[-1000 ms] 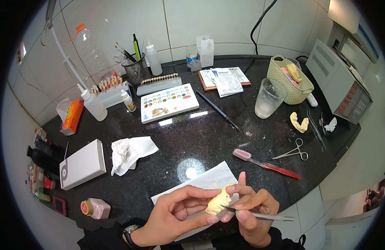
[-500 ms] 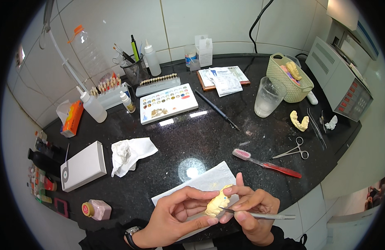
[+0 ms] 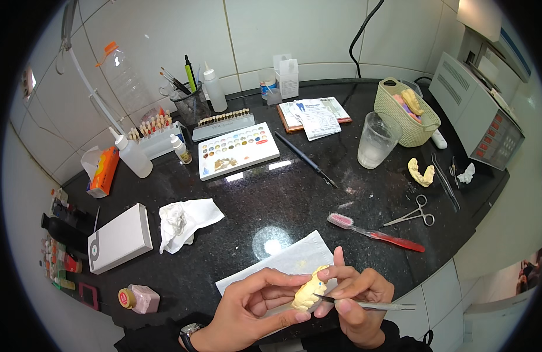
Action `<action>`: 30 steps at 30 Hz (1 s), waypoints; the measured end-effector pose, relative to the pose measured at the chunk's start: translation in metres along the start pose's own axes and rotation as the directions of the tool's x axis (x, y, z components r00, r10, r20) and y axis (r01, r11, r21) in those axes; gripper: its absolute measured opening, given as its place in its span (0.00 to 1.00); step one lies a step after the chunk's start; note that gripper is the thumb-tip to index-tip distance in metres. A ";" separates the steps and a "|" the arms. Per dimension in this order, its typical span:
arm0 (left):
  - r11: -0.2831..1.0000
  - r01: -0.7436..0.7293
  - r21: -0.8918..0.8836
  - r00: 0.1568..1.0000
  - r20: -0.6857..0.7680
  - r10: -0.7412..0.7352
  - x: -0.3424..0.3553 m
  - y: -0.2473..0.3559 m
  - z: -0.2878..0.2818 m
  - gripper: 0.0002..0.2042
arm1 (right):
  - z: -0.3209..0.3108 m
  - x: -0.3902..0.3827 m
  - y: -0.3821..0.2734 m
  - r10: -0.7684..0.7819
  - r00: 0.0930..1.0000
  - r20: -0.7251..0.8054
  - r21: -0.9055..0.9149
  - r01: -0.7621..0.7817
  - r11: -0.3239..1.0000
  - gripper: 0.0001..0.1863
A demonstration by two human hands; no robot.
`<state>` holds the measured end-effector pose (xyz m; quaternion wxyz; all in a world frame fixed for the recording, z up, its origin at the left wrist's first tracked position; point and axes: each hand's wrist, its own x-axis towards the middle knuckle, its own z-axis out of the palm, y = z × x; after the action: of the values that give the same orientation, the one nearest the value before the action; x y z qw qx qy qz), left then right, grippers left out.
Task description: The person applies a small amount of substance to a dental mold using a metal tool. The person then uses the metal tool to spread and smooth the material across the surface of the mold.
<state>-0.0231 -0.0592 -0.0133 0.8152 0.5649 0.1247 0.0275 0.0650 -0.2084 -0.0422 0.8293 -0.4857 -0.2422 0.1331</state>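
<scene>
Between the thumb and fingers of my left hand [image 3: 253,299] is a yellow plaster dental model [image 3: 308,295], held over a white paper sheet [image 3: 283,264]. My right hand [image 3: 362,296] grips a slim metal carving knife [image 3: 376,305] like a pen. Its dark pointed tip meets the model's right side, or lies very close to it. The right index finger also rests near the model's upper end, where a small blue mark shows. Pale yellow crumbs are scattered on the paper beyond my hands.
A red toothbrush [image 3: 379,233], a steel clamp [image 3: 413,212] and a second dental model [image 3: 421,172] lie to the right. A glass [image 3: 378,141] stands farther back. On the left are a crumpled tissue [image 3: 186,222], a white box [image 3: 119,239] and a pink jar [image 3: 141,298].
The knife's tip has shifted slightly up and right along the model. Both hands keep their grips, and the whole view has moved a little.
</scene>
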 end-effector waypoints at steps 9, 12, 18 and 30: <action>0.999 -0.032 -0.023 0.999 0.011 0.033 0.001 -0.004 -0.002 0.19 | 0.000 0.000 0.003 -0.019 0.999 0.033 -0.014 0.019 1.000 0.06; 1.000 -0.025 -0.004 1.000 0.008 0.025 0.000 -0.001 0.001 0.19 | -0.002 0.000 0.002 -0.003 1.000 0.001 0.000 0.003 1.000 0.06; 1.000 -0.016 -0.003 1.000 0.014 0.016 0.002 -0.004 0.000 0.19 | -0.002 0.000 0.002 -0.020 1.000 0.004 0.010 0.020 1.000 0.07; 1.000 -0.017 0.008 1.000 0.007 0.017 0.000 -0.003 0.000 0.19 | 0.001 -0.001 0.001 -0.021 0.999 -0.029 0.025 0.021 0.999 0.07</action>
<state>-0.0230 -0.0605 -0.0159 0.8131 0.5694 0.1172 0.0322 0.0642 -0.2076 -0.0433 0.8403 -0.4743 -0.2334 0.1204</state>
